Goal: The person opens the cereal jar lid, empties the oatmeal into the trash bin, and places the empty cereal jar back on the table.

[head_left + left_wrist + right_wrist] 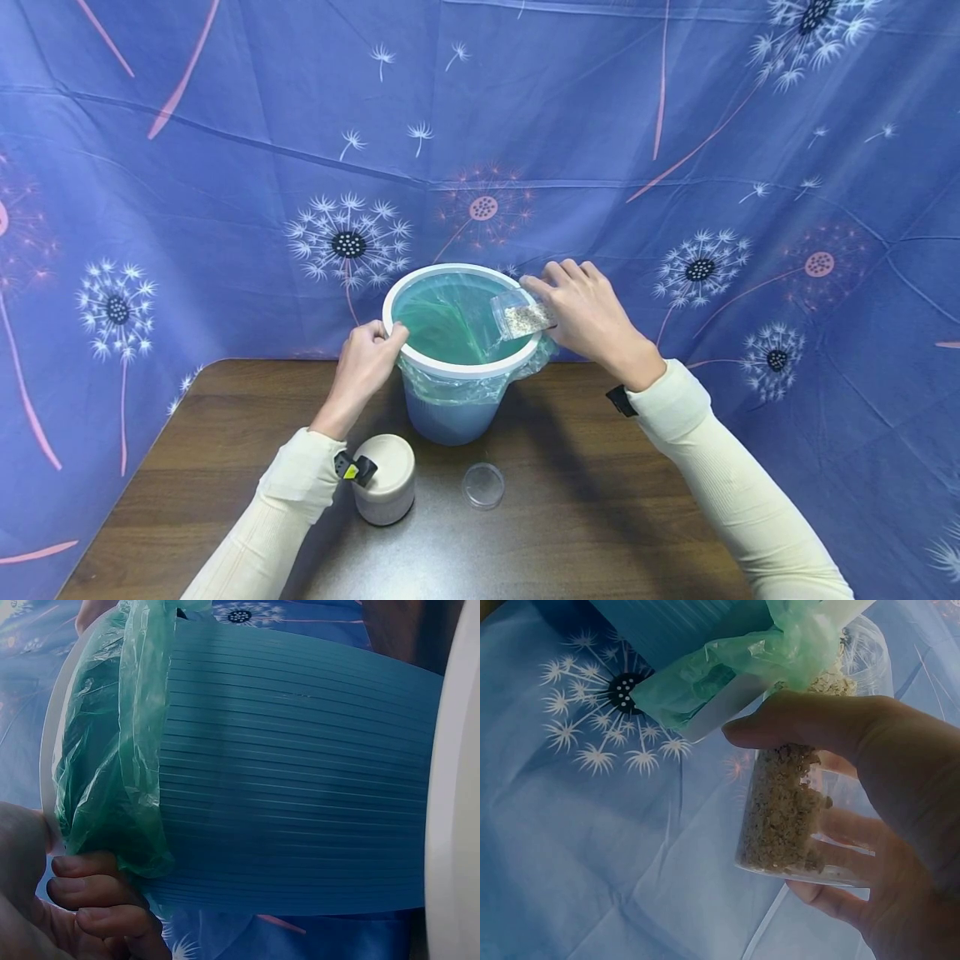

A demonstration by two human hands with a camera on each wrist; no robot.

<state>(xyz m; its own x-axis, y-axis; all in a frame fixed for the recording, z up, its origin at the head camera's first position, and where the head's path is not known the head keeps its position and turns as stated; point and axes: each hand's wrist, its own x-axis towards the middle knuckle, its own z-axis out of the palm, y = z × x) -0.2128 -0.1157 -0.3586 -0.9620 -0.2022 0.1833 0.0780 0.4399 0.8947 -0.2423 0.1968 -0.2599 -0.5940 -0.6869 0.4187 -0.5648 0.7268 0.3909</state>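
1. Right hand (588, 312) grasps the clear jar (513, 312), its thumb across one side and its fingers round the other.
2. That jar is above the right part of the bin's mouth, tipped well over, with its open end pointing left and inward.
3. Pale flakes (527, 321) lie inside the jar, packed thickly along its lower side; whether any are falling I cannot tell.
4. Below is the blue bin (448, 421), upright, with fine ribs along its wall as the left wrist view shows.
5. A white rim (465, 367) rings its top.
6. Thin green liner (450, 387) covers the inside of the bin and hangs out under the rim in a crumpled fold, bunched more loosely on the right.
7. Left hand (366, 360) clasps the rim on its left side, the thumb on top and the fingers curled beneath, against the liner.
8. In front of the bin, to the left, a cream canister (390, 467) stands upright, just beside the left wrist.
9. A clear round lid (483, 487) lies flat to the right of the canister, apart from it.
10. All of these stand on or above a brown wooden surface (585, 508).
11. Behind hangs a blue cloth (247, 217) printed with white and pink dandelions.
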